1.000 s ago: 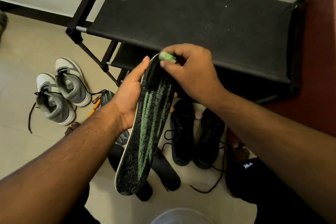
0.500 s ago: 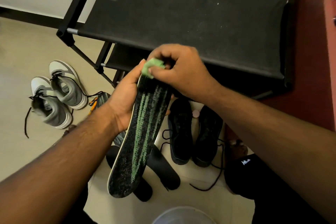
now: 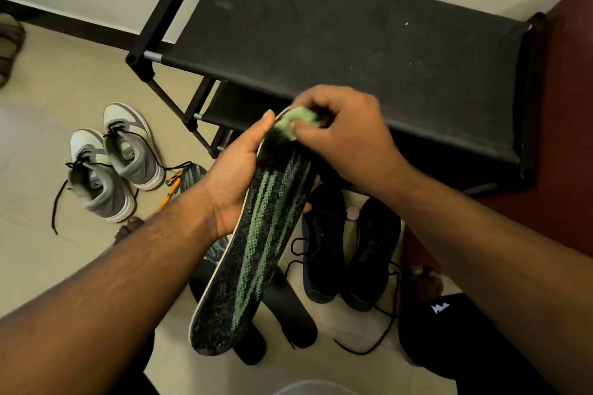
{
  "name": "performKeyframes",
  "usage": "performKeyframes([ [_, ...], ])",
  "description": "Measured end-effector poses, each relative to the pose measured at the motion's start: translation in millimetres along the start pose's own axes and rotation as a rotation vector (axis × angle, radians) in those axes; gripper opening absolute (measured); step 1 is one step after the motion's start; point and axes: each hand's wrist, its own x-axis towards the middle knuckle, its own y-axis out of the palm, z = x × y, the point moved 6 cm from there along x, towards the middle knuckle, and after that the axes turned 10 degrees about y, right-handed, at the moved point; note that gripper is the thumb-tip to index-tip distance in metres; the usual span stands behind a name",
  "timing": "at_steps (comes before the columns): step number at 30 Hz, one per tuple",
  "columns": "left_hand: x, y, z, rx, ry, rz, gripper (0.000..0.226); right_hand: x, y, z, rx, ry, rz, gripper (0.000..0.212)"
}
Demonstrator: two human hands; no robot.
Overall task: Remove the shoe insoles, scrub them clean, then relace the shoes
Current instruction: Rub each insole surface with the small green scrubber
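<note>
A black insole with green stripes (image 3: 256,253) is held up over the floor, its heel end toward me. My left hand (image 3: 237,176) grips it from the left side near the toe. At the toe end my right hand (image 3: 340,135) pinches a small green scrubbing pad (image 3: 296,125) against the insole. Below it two plain black insoles (image 3: 288,314) lie on the tiles. A pair of black shoes (image 3: 349,250) with loose black laces stands to the right. A grey and white pair (image 3: 112,160) stands at the left.
A black fabric shoe rack (image 3: 337,35) fills the far side, against the wall. Another patterned insole (image 3: 192,175) and an orange tool (image 3: 170,192) lie beside the grey shoes. A white rim (image 3: 308,386) shows at the bottom edge. Dark red flooring (image 3: 571,106) is at the right.
My right hand has rubbed the green pad back and forth across the insole's toe end. The left hand's grip on the insole is unchanged.
</note>
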Motion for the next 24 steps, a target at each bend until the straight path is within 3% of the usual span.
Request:
performKeyframes([
  [4,-1.5,2.1,0.5,0.026,-0.026,-0.002,0.081,13.0,-17.6,-19.7,0.016,0.139,-0.133,0.007],
  [11,0.0,1.5,-4.1,-0.061,-0.003,0.025,0.062,-16.0,14.4,26.1,-0.024,-0.181,0.132,0.008],
  [17,-1.3,4.9,-1.0,0.022,-0.022,0.008,0.081,15.7,-27.2,-14.6,-0.027,0.118,-0.148,0.008],
  [19,-1.3,5.8,-3.3,0.008,-0.007,0.005,0.080,19.4,-34.0,-20.8,-0.012,0.140,-0.169,0.011],
  [22,0.5,2.8,-7.1,-0.038,0.017,0.016,0.077,13.8,-24.0,-5.4,-0.034,0.019,-0.104,0.009],
  [24,1.2,2.1,-8.4,-0.086,0.019,0.026,0.074,3.6,-5.8,11.4,-0.089,-0.154,0.089,0.010],
])
